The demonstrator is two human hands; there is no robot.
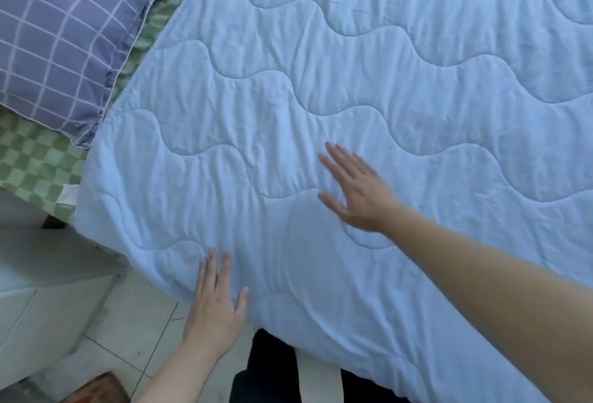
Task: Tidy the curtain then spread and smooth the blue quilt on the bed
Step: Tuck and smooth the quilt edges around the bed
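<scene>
So over at the far left of the bed there's a purple checked pillow [61,39] sitting on a green checkered sheet [35,158], and the blue quilt [369,88] starts just beside it, its top edge running diagonally along the pillow and touching its lower corner. The quilt covers pretty much the rest of the bed and hangs over the near edge down toward the tiled floor [128,322].

Left hand [215,300] is flat on the quilt right at the near edge of the bed, fingers straight and a bit spread, holding nothing, just pressing. Further right and further in toward the middle of the bed, the right hand [356,190] is also laid out flat, fingers spread wide, palm down on the fabric, nothing gripped.

Looks like the smoothing stage to me; the curtain isn't in view, so can't say anything there. Quilt seems light, soft and floppy, thinly padded with wavy stitching, and lots of small creases across it. It'll probably bunch if pushed hard, so flat-palm sweeps outward make sense, and for any bigger shift I'd pinch the hem at the near edge or the corner by the pillow.
</scene>
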